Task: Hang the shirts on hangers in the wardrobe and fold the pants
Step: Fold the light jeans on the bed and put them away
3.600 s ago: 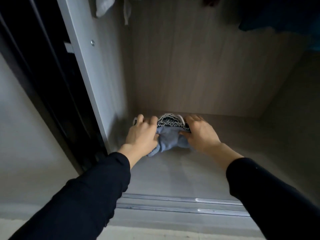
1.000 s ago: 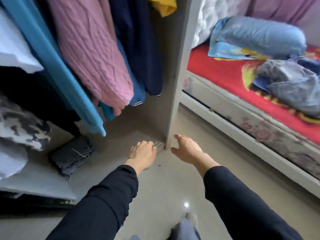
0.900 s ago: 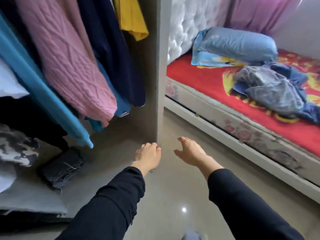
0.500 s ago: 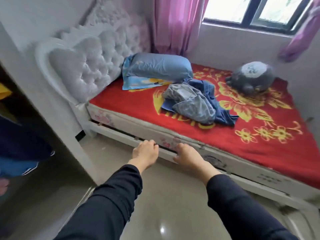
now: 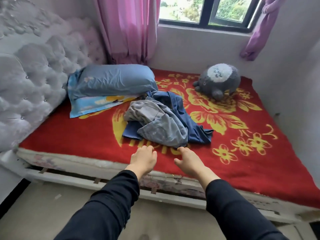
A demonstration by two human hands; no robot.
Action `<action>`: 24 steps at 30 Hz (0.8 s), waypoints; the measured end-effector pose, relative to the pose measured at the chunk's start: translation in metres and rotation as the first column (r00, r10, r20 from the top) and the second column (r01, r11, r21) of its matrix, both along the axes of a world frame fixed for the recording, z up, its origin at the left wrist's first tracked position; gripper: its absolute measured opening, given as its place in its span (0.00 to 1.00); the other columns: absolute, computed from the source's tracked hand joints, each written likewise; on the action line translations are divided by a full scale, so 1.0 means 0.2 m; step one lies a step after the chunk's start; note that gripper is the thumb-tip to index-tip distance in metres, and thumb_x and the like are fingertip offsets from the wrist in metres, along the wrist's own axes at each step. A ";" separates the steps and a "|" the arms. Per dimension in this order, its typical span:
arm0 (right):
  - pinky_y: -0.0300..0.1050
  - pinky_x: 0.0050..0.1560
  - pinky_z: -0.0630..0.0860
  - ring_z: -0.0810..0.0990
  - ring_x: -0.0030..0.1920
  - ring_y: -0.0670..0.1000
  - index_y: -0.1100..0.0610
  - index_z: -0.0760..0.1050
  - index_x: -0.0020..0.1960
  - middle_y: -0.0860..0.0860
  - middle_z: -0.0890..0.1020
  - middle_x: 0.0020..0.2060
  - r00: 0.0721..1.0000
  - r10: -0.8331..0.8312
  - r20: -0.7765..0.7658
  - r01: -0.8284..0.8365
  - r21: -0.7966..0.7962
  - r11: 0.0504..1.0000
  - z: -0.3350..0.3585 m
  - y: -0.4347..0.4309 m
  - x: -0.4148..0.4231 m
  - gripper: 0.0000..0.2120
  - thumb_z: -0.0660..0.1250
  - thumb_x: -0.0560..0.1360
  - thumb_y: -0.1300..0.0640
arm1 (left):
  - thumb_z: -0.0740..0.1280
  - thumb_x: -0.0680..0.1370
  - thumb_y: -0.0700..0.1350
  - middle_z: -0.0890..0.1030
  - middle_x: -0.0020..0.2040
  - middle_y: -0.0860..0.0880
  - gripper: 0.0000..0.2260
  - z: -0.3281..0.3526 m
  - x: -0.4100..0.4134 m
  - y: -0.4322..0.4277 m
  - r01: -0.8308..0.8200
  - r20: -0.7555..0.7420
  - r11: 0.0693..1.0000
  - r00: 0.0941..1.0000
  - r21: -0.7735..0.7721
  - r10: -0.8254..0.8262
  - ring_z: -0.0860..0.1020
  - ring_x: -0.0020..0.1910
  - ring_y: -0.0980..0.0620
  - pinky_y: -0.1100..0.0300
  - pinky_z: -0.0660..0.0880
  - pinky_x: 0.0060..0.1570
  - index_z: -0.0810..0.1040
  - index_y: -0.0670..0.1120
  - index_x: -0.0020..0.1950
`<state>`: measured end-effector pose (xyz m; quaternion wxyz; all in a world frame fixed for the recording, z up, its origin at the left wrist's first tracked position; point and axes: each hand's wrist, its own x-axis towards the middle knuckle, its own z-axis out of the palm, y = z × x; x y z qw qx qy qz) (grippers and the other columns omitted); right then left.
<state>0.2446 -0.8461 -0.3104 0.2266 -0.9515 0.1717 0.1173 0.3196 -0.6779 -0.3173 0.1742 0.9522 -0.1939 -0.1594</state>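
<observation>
A crumpled pair of grey pants (image 5: 161, 123) lies in a heap on the red bed cover (image 5: 78, 135), on top of a dark blue garment (image 5: 188, 122). My left hand (image 5: 142, 160) and my right hand (image 5: 189, 161) reach out side by side over the bed's near edge, just short of the heap. Both hands are empty, with fingers loosely curled. The right hand's fingertips are almost at the grey hem. No wardrobe or hangers are in view.
A blue pillow (image 5: 112, 82) lies at the bed's head by the white tufted headboard (image 5: 32, 80). A grey plush toy (image 5: 218, 80) sits at the far side near the wall. Pink curtains (image 5: 128, 30) and a window are behind. Beige floor lies below the bed frame.
I have turned from the wardrobe, where I set down folded clothes, to the bed. Both empty hands have moved forward over the bed edge toward the grey pants.
</observation>
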 end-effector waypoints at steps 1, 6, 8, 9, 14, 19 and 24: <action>0.48 0.64 0.69 0.71 0.66 0.56 0.58 0.66 0.69 0.56 0.72 0.66 1.000 -0.014 -0.007 0.014 0.010 1.000 -0.02 -0.05 0.07 0.23 0.63 0.76 0.51 | 0.52 0.82 0.51 0.74 0.63 0.44 0.17 -0.01 0.09 -0.05 0.013 -0.011 1.000 1.000 0.010 -0.013 0.71 0.63 0.44 0.48 0.70 0.61 0.72 0.45 0.64; 0.47 0.62 0.70 0.72 0.65 0.55 0.56 0.66 0.70 0.54 0.72 0.66 0.995 -0.074 -0.064 0.076 0.043 0.996 -0.11 -0.33 0.38 0.23 0.62 0.77 0.51 | 0.52 0.82 0.50 0.74 0.63 0.44 0.17 -0.10 0.46 -0.33 0.080 -0.041 0.996 0.996 0.049 -0.078 0.70 0.64 0.44 0.49 0.69 0.61 0.72 0.45 0.64; 0.48 0.61 0.71 0.73 0.64 0.55 0.56 0.68 0.67 0.54 0.74 0.64 0.993 -0.086 -0.085 0.090 0.040 0.995 -0.15 -0.46 0.50 0.21 0.63 0.76 0.51 | 0.52 0.82 0.50 0.74 0.62 0.44 0.16 -0.16 0.60 -0.44 0.088 -0.059 0.995 0.995 0.051 -0.085 0.70 0.63 0.44 0.49 0.70 0.60 0.72 0.45 0.63; 0.48 0.60 0.71 0.73 0.62 0.55 0.56 0.69 0.66 0.54 0.74 0.62 0.992 -0.087 -0.095 0.091 0.042 0.995 -0.18 -0.53 0.57 0.20 0.63 0.76 0.51 | 0.52 0.82 0.50 0.74 0.62 0.44 0.16 -0.19 0.66 -0.50 0.083 -0.071 0.995 0.994 0.057 -0.079 0.70 0.63 0.44 0.49 0.70 0.60 0.72 0.45 0.63; 0.50 0.56 0.72 0.75 0.59 0.55 0.56 0.70 0.64 0.54 0.75 0.58 0.990 -0.058 -0.127 0.065 0.047 0.997 -0.36 -0.86 0.95 0.18 0.62 0.76 0.51 | 0.53 0.82 0.49 0.74 0.63 0.43 0.16 -0.41 1.01 -0.79 0.031 -0.125 0.997 0.992 0.068 -0.022 0.70 0.63 0.42 0.48 0.69 0.62 0.73 0.44 0.63; 0.51 0.57 0.72 0.75 0.60 0.56 0.58 0.69 0.66 0.54 0.74 0.62 0.981 -0.025 -0.192 0.041 0.078 0.996 -0.61 -1.12 1.29 0.20 0.62 0.76 0.52 | 0.53 0.82 0.49 0.73 0.64 0.44 0.15 -0.68 1.29 -1.01 -0.048 -0.188 0.997 0.980 0.066 0.060 0.69 0.64 0.43 0.48 0.67 0.64 0.72 0.45 0.64; 0.52 0.62 0.70 0.72 0.64 0.57 0.59 0.68 0.66 0.55 0.73 0.63 0.966 0.009 -0.259 0.011 0.077 0.997 -0.88 -1.21 1.50 0.21 0.62 0.77 0.51 | 0.55 0.82 0.50 0.62 0.75 0.45 0.22 -0.92 1.47 -1.08 -0.130 -0.194 0.989 0.971 0.074 0.142 0.60 0.73 0.45 0.49 0.62 0.68 0.62 0.45 0.74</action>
